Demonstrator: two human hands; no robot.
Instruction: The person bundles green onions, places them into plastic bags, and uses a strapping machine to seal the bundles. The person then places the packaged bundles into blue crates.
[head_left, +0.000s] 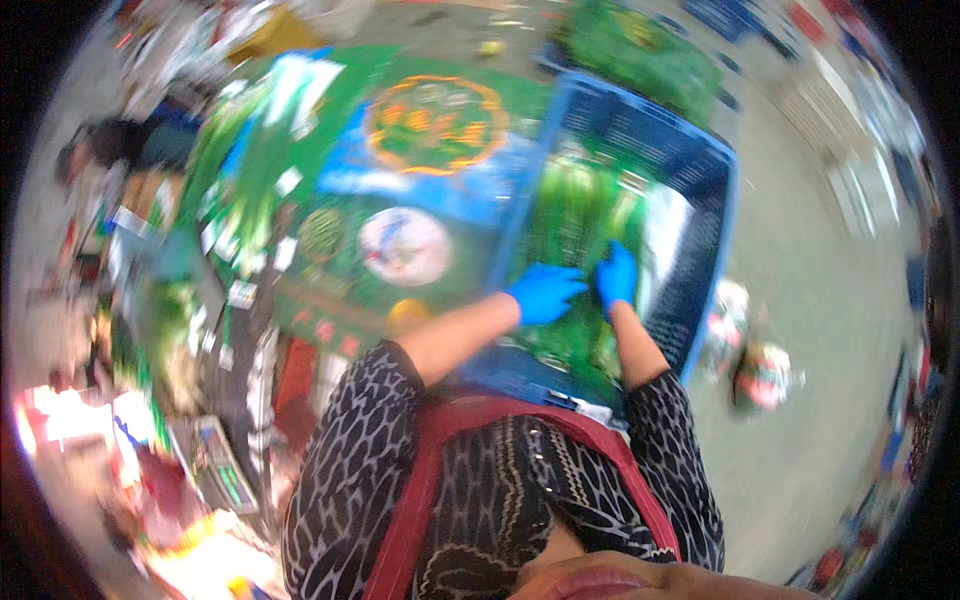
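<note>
A deep blue plastic crate (630, 105) lies in front of me, holding long green stalk vegetables (574, 199) in bundles. My left hand (551, 292), in a blue glove, rests over the lower part of these greens with its fingers pointing right. Also gloved in blue, my right hand (617, 274) reaches down at the right side of the bundles, near the crate's long wall. Blur and the greens hide whether either hand grips anything. A white sheet-like surface (669, 225) shows inside the crate, right of the vegetables.
Left of the crate stands a green-and-blue covered table with a round white-and-blue item (405, 246) and long leafy greens (255, 165) among white tags. Another pile of greens (637, 56) sits beyond the crate. Filled plastic bags (761, 375) lie on the floor at right. A person (112, 146) is at far left.
</note>
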